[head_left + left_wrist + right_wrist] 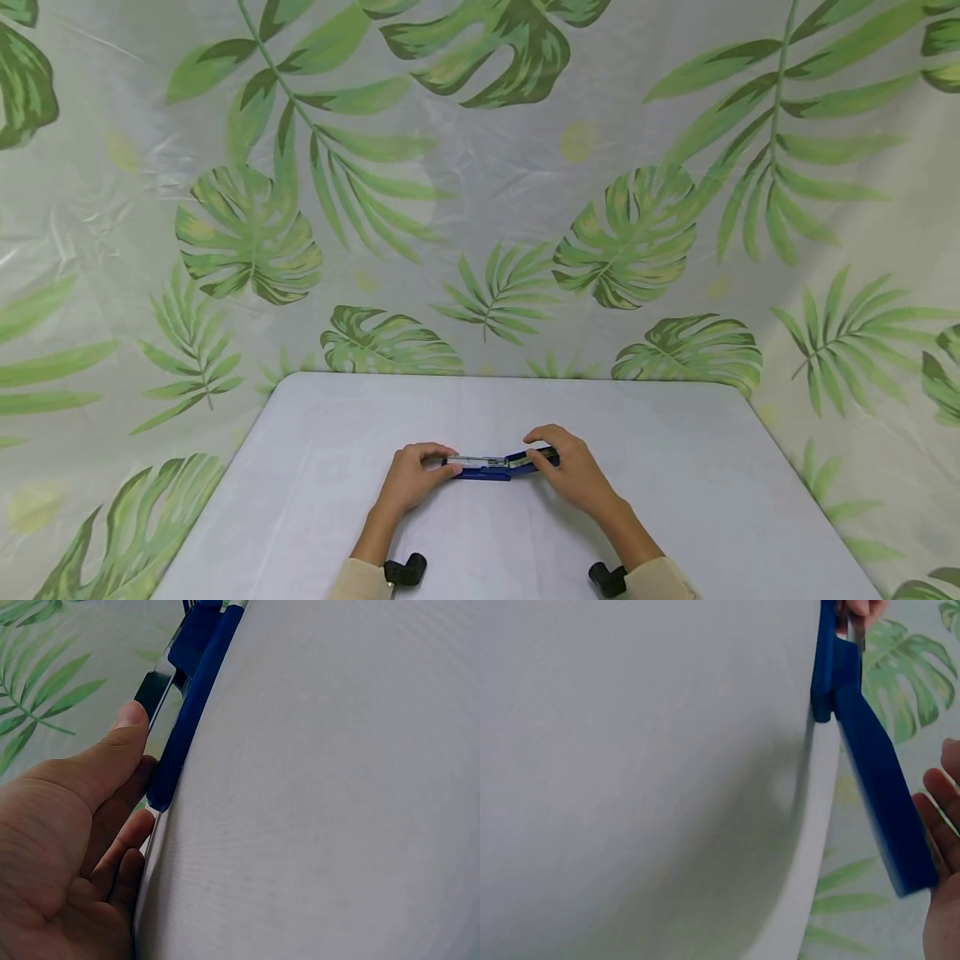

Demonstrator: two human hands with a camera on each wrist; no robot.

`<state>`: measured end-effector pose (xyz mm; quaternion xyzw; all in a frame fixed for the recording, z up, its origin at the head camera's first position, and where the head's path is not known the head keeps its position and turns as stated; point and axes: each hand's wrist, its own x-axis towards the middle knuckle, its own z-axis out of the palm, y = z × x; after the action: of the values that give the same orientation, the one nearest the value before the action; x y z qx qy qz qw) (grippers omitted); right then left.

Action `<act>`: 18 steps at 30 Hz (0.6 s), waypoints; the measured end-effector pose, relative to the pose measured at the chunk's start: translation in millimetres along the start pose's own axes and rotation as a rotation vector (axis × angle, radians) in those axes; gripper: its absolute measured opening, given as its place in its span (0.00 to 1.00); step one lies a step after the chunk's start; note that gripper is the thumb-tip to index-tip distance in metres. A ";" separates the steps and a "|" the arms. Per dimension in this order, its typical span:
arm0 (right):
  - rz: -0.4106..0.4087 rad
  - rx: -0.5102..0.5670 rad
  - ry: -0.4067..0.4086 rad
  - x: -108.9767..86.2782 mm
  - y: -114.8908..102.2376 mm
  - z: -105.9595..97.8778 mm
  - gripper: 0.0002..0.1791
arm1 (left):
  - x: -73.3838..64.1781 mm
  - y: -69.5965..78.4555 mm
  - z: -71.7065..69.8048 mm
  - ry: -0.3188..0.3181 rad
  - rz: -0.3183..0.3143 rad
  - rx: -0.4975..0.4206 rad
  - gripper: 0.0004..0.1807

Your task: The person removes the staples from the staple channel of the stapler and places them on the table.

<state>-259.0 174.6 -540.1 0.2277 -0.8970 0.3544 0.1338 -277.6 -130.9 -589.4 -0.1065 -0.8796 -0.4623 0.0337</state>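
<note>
A blue stapler (pixel 483 475) stands unfolded on the white table, its top cover (pixel 885 802) swung far back from the base (pixel 187 727). At the left end, my left hand (pixel 411 481) pinches it: the thumb lies on the dark tip of the metal magazine (pixel 154 694), with fingers at the base end. My right hand (pixel 572 471) is beside the swung-back cover, thumb side touching or very near it. In the right wrist view, only part of that hand shows, its fingers (pixel 937 787) fairly straight. Contact on the cover's far side is hidden.
The white table (pixel 675 450) spreads out around both hands, with its back edge behind the stapler. A leaf-patterned curtain (pixel 487 208) hangs beyond it. Black wrist devices (pixel 405 570) sit at both cuffs.
</note>
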 end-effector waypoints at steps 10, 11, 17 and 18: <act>-0.001 -0.134 -0.038 13.1 -23.1 24.9 0.09 | -0.5 0.9 0.0 0.004 -0.018 -0.006 0.12; 0.001 -0.136 -0.038 13.8 -24.9 27.0 0.09 | -0.4 0.8 0.0 0.005 -0.017 -0.006 0.12; 0.016 -0.200 -0.067 16.1 -28.5 39.2 0.06 | 0.8 0.1 0.7 0.003 -0.004 -0.015 0.12; 0.011 -0.217 -0.074 16.3 -28.0 40.9 0.05 | 0.8 0.1 0.7 0.003 0.000 -0.016 0.12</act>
<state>-262.2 122.8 -546.6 0.2196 -0.9357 0.2475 0.1226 -278.4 -130.1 -589.6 -0.1061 -0.8758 -0.4696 0.0339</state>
